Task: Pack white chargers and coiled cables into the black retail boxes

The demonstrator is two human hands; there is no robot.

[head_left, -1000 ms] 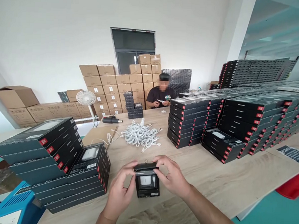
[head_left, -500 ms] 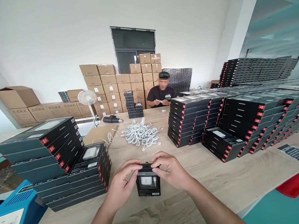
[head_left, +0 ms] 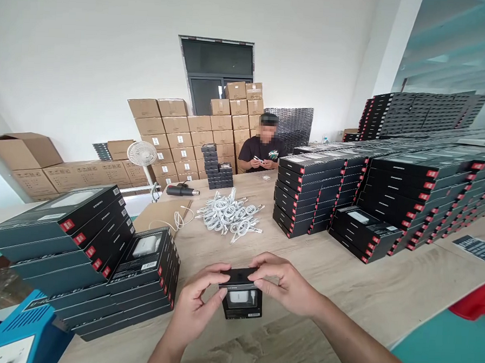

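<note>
Bench [head_left: 250, 350] shows wood grain between the near box and its slanting edge, which passes beneath the right forearm; more grain shows right of the hands, up to the black box rows. The small black box [head_left: 241, 291] stands upright between the hands, its window facing the wearer and its narrow top upward; foreshortening hides whether height or width is its long axis. The left hand [head_left: 199, 298] is clamped on its upper left corner, thumb in front; the right hand [head_left: 281, 284] pinches the upper right. Left, a box stack [head_left: 100, 261] rises near the left hand. Beyond lie coiled white cables [head_left: 228, 216], then black box rows [head_left: 383, 205] rightward, and a seated person [head_left: 264, 150] opposite.
</note>
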